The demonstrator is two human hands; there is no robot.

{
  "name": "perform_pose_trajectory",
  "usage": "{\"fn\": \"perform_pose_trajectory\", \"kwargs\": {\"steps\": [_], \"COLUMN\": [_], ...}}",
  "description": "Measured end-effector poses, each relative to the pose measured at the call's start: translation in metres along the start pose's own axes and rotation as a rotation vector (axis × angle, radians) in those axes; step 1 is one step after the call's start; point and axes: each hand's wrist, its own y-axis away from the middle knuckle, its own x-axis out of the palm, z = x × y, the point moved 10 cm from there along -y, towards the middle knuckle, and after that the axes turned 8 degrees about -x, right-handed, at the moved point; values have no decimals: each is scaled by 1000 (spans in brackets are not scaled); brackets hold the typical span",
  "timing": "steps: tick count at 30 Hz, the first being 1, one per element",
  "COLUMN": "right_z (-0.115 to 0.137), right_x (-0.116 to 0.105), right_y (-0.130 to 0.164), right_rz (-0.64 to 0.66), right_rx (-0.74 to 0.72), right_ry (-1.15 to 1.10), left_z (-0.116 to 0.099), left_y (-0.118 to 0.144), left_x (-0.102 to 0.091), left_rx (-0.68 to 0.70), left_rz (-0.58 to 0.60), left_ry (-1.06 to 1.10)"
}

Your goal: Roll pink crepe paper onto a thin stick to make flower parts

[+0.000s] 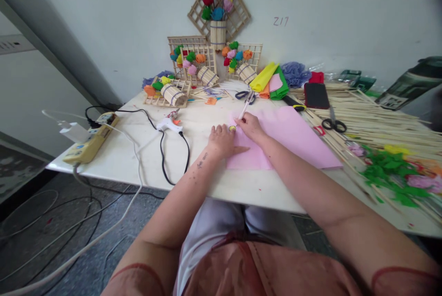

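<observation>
My right hand (251,127) pinches a slim pale pen (246,105), its lower end over a sheet of pink paper (293,137). The paper lies flat on the white table. Beside it, my left hand (221,140) lies flat on the sheet's left edge, fingers pointing away from me. A small yellow round piece (232,128) shows at my left fingertips; what it is I cannot make out. Near my left hand's thumb side, a brown pointed shape (241,149) rests on the paper.
A white glue gun (170,124) and a yellow power strip (91,137) with cables lie left. Flower-decorated lattice frames (207,63) stand behind. Right are scissors (334,125), a dark phone (316,95), wooden sticks (376,116), green paper scraps (386,171) and a bottle (410,84).
</observation>
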Motion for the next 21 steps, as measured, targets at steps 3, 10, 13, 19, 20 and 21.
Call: {"fn": "perform_pose_trajectory", "kwargs": {"steps": [3,10,13,19,20,21], "right_z": [1,2,1,-1,-2,-2], "right_x": [0,1,2,2,2,1], "right_y": [1,2,3,2,1,1], "right_rz": [10,34,48,37,29,21], "right_rx": [-16,-17,-2,20,24,29], "right_ry": [-10,-21,-15,4,2,-2], "left_z": [-1,-1,-1,-2,-2,-2], "left_y": [0,-1,0,-1,-1,-1], "left_x": [0,1,0,0,1,1], "left_rx": [10,15,17,20,20,20], "left_rz": [-7,-18,-16,-9,-7,-6], "left_ry": [-1,-8,-7,-1,-2,-4]}}
